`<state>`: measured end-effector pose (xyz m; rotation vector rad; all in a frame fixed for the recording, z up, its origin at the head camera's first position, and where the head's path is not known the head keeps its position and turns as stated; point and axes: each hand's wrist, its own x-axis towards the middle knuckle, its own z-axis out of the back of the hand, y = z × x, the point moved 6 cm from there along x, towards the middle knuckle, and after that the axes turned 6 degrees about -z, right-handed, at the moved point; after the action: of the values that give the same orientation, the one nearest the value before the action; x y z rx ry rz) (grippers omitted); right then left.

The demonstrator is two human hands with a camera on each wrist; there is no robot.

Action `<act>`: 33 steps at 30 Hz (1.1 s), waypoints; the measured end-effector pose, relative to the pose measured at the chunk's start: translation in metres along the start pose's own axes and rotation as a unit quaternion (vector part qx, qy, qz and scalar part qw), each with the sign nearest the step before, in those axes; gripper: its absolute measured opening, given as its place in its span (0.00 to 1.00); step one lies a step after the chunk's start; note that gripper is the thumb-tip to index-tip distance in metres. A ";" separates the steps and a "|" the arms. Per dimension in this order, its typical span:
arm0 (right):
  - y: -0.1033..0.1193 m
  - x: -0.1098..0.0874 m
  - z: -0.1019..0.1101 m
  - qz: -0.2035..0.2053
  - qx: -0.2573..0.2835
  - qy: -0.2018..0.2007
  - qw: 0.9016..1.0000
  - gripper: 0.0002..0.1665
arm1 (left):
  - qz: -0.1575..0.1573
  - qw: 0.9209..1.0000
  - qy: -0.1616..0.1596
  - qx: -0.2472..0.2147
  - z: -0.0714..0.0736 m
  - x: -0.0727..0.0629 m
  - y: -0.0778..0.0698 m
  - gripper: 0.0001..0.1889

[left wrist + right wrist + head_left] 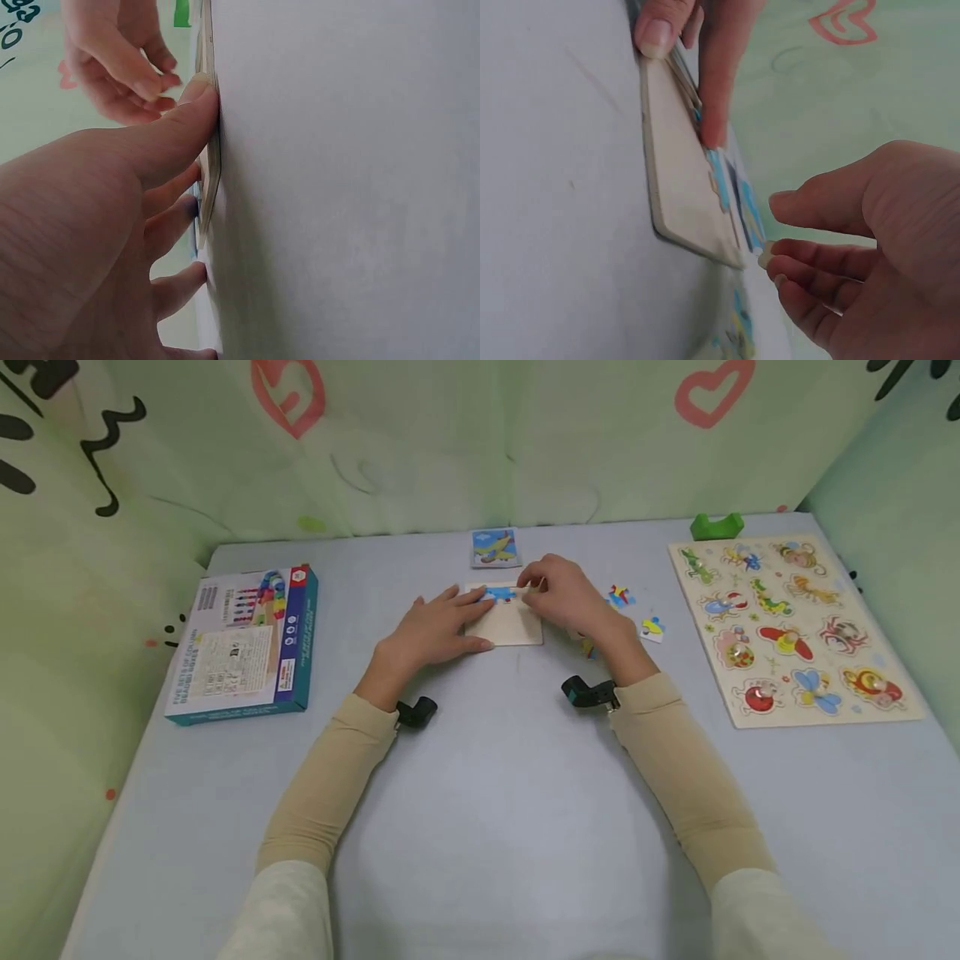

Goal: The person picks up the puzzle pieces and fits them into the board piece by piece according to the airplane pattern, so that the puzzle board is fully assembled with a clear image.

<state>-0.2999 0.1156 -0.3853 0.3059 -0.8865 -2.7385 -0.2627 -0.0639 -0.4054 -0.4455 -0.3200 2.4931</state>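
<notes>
A small wooden puzzle board (504,625) lies in front of me, with joined blue pieces (501,594) along its far edge. My left hand (435,628) rests spread over the board's left side. Its thumb (196,94) presses the near edge, and a fingertip touches the blue pieces. At the far right corner is my right hand (564,596), its fingers bent. In the right wrist view the thumb (810,201) stands apart from the fingers (817,262), with a gap between them. Loose puzzle pieces (651,627) lie right of the board, partly hidden by the right forearm.
A picture card with a plane (496,548) lies behind the board. To the left is a flat boxed set (243,643). A large insect peg puzzle (795,631) lies at right, with a green block (717,527) behind it. Curtains (480,452) close off the table's back.
</notes>
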 end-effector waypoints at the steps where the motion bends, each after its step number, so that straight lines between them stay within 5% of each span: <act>1: -0.002 -0.003 0.005 -0.001 -0.003 0.001 1.000 0.17 | 0.000 1.000 -0.001 -0.002 0.000 0.000 0.000 0.39; 14: -0.050 -0.041 0.042 -0.026 0.017 -0.005 1.000 0.19 | 0.000 1.000 -0.005 -0.010 -0.004 0.001 0.005 0.40; 33: -0.069 -0.031 0.031 -0.039 0.018 -0.007 0.999 0.17 | 0.000 1.000 -0.008 -0.017 -0.007 0.001 0.008 0.40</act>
<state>-0.2906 0.1960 -0.3979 0.3359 -0.9470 -2.8025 -0.2648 -0.0683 -0.4150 -0.4393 -0.3694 2.4961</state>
